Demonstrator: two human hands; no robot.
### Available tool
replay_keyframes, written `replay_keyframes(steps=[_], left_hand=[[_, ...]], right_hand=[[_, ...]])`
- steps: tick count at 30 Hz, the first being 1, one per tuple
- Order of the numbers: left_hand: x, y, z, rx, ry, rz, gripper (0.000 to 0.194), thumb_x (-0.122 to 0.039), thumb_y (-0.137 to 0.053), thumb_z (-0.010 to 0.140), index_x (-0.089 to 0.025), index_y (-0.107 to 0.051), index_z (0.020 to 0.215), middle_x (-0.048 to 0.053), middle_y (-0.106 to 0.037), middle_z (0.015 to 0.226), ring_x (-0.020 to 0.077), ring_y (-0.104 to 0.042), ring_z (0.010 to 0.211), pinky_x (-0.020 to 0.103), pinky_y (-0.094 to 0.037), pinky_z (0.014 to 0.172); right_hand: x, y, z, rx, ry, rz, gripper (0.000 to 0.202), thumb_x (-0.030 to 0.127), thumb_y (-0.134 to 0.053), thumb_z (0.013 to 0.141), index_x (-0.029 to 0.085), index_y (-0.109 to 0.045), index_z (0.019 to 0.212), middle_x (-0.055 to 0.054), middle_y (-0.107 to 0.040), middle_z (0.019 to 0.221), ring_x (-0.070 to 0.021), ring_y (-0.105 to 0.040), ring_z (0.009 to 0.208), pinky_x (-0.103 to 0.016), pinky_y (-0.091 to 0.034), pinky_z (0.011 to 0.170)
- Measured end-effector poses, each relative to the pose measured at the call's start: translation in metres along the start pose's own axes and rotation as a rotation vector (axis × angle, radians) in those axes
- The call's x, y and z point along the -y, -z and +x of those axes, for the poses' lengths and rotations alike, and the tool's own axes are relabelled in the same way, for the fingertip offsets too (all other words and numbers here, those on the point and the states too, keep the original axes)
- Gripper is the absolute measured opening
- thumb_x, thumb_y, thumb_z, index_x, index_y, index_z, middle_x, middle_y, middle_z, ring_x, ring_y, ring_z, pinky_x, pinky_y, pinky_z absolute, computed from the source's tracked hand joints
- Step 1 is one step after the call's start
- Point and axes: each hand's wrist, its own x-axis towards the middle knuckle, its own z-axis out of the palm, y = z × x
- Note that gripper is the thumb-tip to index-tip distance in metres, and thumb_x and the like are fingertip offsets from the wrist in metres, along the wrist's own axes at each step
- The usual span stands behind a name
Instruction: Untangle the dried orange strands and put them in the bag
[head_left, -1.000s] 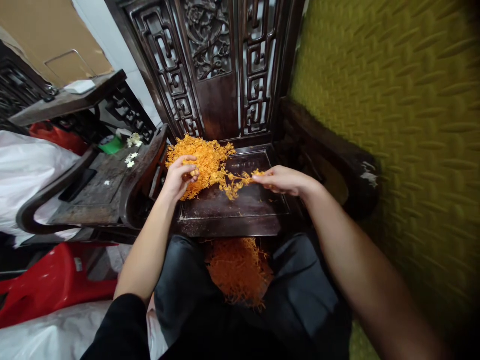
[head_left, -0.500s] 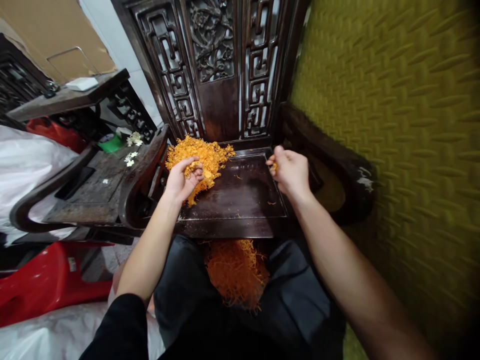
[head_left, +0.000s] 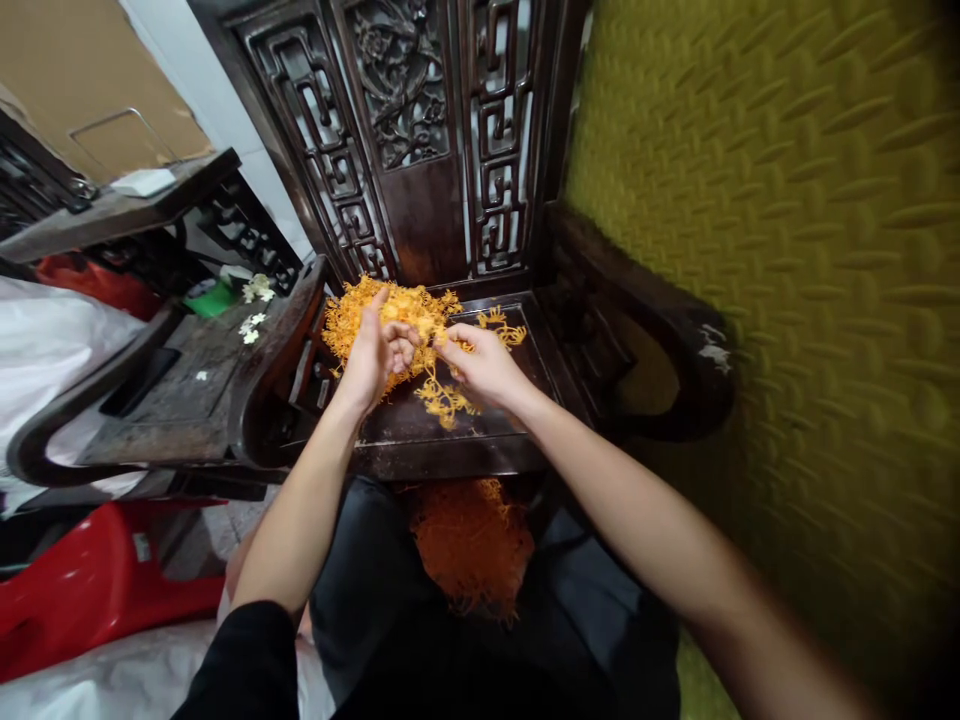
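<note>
A heap of orange, frilly, string-like pieces (head_left: 349, 325) lies at the left of the dark wooden seat (head_left: 517, 415). In front of it is my left hand (head_left: 375, 355), thumb raised and apart, fingers loosely curled, with nothing visible in its palm. My right hand (head_left: 484, 365) has its thumb and fingers pinched on a branching orange stringy piece (head_left: 446, 398) close beside the left fingertips. Parts of that piece hang below the hand, and more strands (head_left: 504, 325) show beyond it. The exact spot of the pinch is partly hidden.
Carved chair back (head_left: 427, 215) stands behind the seat, with an armrest (head_left: 652, 300) at right. Below the seat, between my knees, is a mass of orange-red strands (head_left: 472, 540). At left are a side chair with a green tape roll (head_left: 210, 298) and a red plastic stool (head_left: 112, 580).
My right hand has moved left from the seat's right side to the left hand, and an orange stringy piece now spreads around it. The left thumb has lifted. The view has shifted slightly.
</note>
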Motion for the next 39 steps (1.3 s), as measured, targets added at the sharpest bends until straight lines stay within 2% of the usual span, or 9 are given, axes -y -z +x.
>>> replay_keyframes(steps=[4, 8, 12, 17, 20, 27, 30, 34, 39], left_hand=[[0.015, 0.005, -0.001, -0.064, -0.162, 0.356, 0.071, -0.052, -0.081, 0.076, -0.022, -0.045, 0.130, 0.002, -0.067, 0.089, 0.0134, -0.063, 0.075, 0.026, -0.048, 0.069], [0.009, 0.001, -0.008, 0.054, -0.173, 0.621, 0.032, -0.046, -0.069, 0.087, -0.016, -0.066, 0.098, 0.008, -0.071, 0.099, 0.0177, -0.065, 0.092, 0.031, -0.050, 0.085], [0.001, -0.003, -0.010, 0.168, -0.157, 0.604, 0.034, -0.048, -0.069, 0.086, -0.015, -0.070, 0.077, 0.006, -0.071, 0.086, 0.0192, -0.065, 0.087, 0.031, -0.051, 0.085], [0.004, -0.007, -0.007, 0.024, -0.126, 0.447, 0.037, -0.052, -0.067, 0.087, -0.016, -0.065, 0.081, 0.002, -0.066, 0.070, 0.0147, -0.061, 0.066, 0.027, -0.049, 0.067], [0.007, -0.009, -0.007, -0.030, -0.095, 0.368, 0.038, -0.056, -0.064, 0.090, -0.019, -0.057, 0.084, -0.002, -0.059, 0.062, 0.0118, -0.055, 0.053, 0.025, -0.045, 0.058], [0.012, 0.004, -0.006, 0.168, 0.029, 0.424, 0.044, -0.050, -0.080, 0.076, -0.017, -0.062, 0.098, 0.001, -0.067, 0.079, 0.0153, -0.064, 0.067, 0.028, -0.051, 0.066], [0.014, 0.006, -0.005, 0.113, -0.004, 0.440, 0.040, -0.050, -0.079, 0.077, -0.017, -0.064, 0.093, 0.001, -0.067, 0.080, 0.0144, -0.062, 0.068, 0.027, -0.050, 0.067], [0.012, -0.001, -0.008, 0.036, -0.061, 0.411, 0.034, -0.044, -0.082, 0.075, -0.017, -0.061, 0.079, -0.001, -0.064, 0.070, 0.0127, -0.057, 0.063, 0.025, -0.044, 0.060], [0.012, -0.013, -0.012, -0.044, -0.049, 0.228, 0.035, -0.040, -0.084, 0.070, -0.017, -0.057, 0.070, -0.003, -0.061, 0.059, 0.0096, -0.050, 0.049, 0.023, -0.036, 0.050]], right_hand=[[0.011, 0.003, -0.007, 0.084, -0.168, 0.339, 0.042, 0.057, -0.076, 0.078, 0.019, -0.059, 0.088, 0.004, -0.054, 0.069, -0.0049, -0.038, 0.042, -0.021, -0.018, 0.039], [0.015, 0.008, -0.012, 0.287, -0.228, 0.304, 0.045, 0.058, -0.079, 0.076, 0.016, -0.062, 0.082, 0.004, -0.053, 0.062, -0.0044, -0.037, 0.042, -0.021, -0.017, 0.038], [0.011, 0.010, -0.015, 0.432, -0.239, 0.162, 0.042, 0.055, -0.079, 0.077, 0.015, -0.065, 0.078, 0.007, -0.045, 0.051, -0.0052, -0.036, 0.043, -0.021, -0.022, 0.041], [0.010, 0.012, -0.014, 0.427, -0.250, 0.202, 0.041, 0.053, -0.076, 0.081, 0.016, -0.059, 0.070, 0.006, -0.049, 0.055, -0.0042, -0.035, 0.042, -0.021, -0.019, 0.040], [0.010, 0.015, -0.013, 0.386, -0.246, 0.166, 0.040, 0.053, -0.075, 0.081, 0.015, -0.064, 0.074, 0.004, -0.056, 0.061, -0.0036, -0.036, 0.042, -0.021, -0.019, 0.040], [0.014, 0.017, -0.018, 0.137, -0.149, -0.081, 0.043, 0.053, -0.083, 0.069, 0.014, -0.075, 0.087, 0.001, -0.063, 0.060, -0.0079, -0.046, 0.044, -0.023, -0.032, 0.045], [0.014, 0.015, -0.019, 0.029, -0.066, -0.180, 0.041, 0.051, -0.080, 0.074, 0.015, -0.075, 0.091, 0.001, -0.063, 0.056, -0.0117, -0.051, 0.046, -0.025, -0.036, 0.048], [0.005, 0.015, -0.012, -0.095, 0.107, -0.303, 0.025, 0.041, -0.072, 0.083, 0.016, -0.076, 0.081, -0.004, -0.074, 0.074, -0.0165, -0.063, 0.065, -0.028, -0.045, 0.063], [-0.002, 0.018, -0.002, -0.222, 0.134, -0.366, 0.018, 0.033, -0.072, 0.082, 0.016, -0.077, 0.081, -0.004, -0.075, 0.076, -0.0174, -0.063, 0.067, -0.029, -0.043, 0.063]])
